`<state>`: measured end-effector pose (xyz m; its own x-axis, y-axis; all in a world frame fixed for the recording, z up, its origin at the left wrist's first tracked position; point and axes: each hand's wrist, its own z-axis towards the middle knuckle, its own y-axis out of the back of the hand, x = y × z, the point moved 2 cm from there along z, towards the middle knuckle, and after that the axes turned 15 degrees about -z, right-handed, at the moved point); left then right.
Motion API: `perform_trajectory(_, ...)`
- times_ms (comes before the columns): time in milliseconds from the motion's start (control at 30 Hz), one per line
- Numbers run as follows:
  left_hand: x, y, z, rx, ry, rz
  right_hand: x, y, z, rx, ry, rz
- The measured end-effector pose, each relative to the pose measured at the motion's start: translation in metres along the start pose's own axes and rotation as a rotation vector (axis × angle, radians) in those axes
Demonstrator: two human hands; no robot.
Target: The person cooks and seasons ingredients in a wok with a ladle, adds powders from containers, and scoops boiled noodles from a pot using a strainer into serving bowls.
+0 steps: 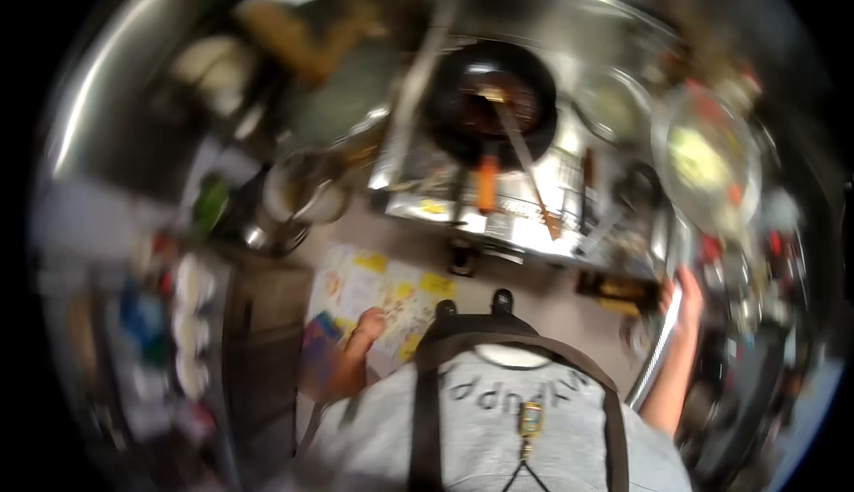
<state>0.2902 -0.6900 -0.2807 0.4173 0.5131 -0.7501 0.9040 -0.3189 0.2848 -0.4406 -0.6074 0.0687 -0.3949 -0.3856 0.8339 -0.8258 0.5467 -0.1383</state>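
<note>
My left hand (370,324) hangs low at my side, fingers curled in, and I see nothing in it. Below and behind it lies a floor area covered with yellow and white printed sheets (360,283). On the right, my right hand (686,303) is against a bright metal edge (660,345); blur hides whether its fingers grip it. Ahead of me a black wok (451,132) with an orange-ended handle (487,185) sits on the stove (405,185). Dark reddish-brown contents show inside it, and a long-handled utensil (520,145) leans out over the rim toward me.
A bowl of pale yellow-green food (698,158) stands at the right, near a glass-like round lid or bowl (614,105). Pots (307,189) crowd the left of the stove. Stacked white dishes (193,292) are at far left. Much is motion-blurred.
</note>
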Motion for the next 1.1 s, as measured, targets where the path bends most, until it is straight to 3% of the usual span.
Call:
perform_trajectory(67,-0.078,-0.023,-0.064,-0.046,0.102,0.209,-0.011,-0.013,-0.008,-0.146,0.08,-0.111)
perform_trajectory(133,-0.087,-0.029,-0.088,-0.11,0.216,0.001,-0.034,0.006,0.009,-0.036,0.003,-0.083)
perform_trajectory(167,-0.079,-0.035,-0.096,-0.12,0.274,-0.098,-0.04,0.028,0.023,0.021,-0.083,-0.067)
perform_trajectory(233,-0.039,-0.039,-0.1,-0.191,0.155,-0.088,-0.042,0.048,0.039,0.172,-0.184,0.051)
perform_trajectory(267,-0.027,-0.042,-0.106,-0.211,0.109,-0.102,-0.034,0.038,0.034,0.023,-0.223,0.024)
perform_trajectory(333,-0.004,-0.045,-0.115,-0.239,0.054,0.055,-0.02,0.027,0.022,0.057,-0.233,-0.022)
perform_trajectory(433,-0.008,-0.05,-0.147,-0.222,0.251,0.036,-0.017,0.033,0.039,0.068,-0.197,-0.053)
perform_trajectory(500,-0.016,-0.056,-0.167,-0.299,0.281,0.012,-0.022,0.041,0.056,0.223,-0.247,0.129)
perform_trajectory(533,0.004,-0.061,-0.165,-0.299,0.176,0.119,-0.028,0.047,0.064,0.192,-0.244,0.099)
perform_trajectory(633,0.03,-0.075,-0.171,-0.378,0.205,0.049,-0.037,0.045,0.072,0.102,-0.221,-0.015)
perform_trajectory(733,0.075,-0.084,-0.162,-0.316,0.163,0.007,-0.038,0.014,0.06,0.046,-0.178,-0.137)
perform_trajectory(833,0.057,-0.055,-0.193,-0.315,0.267,-0.163,-0.047,-0.028,0.033,0.003,-0.119,-0.227)
perform_trajectory(967,0.08,0.014,-0.233,-0.313,0.297,-0.129,-0.072,-0.102,-0.014,-0.058,-0.063,-0.326)
perform_trajectory(1100,0.192,0.08,-0.253,-0.525,0.41,-0.374,-0.1,-0.166,-0.06,-0.091,-0.034,-0.414)
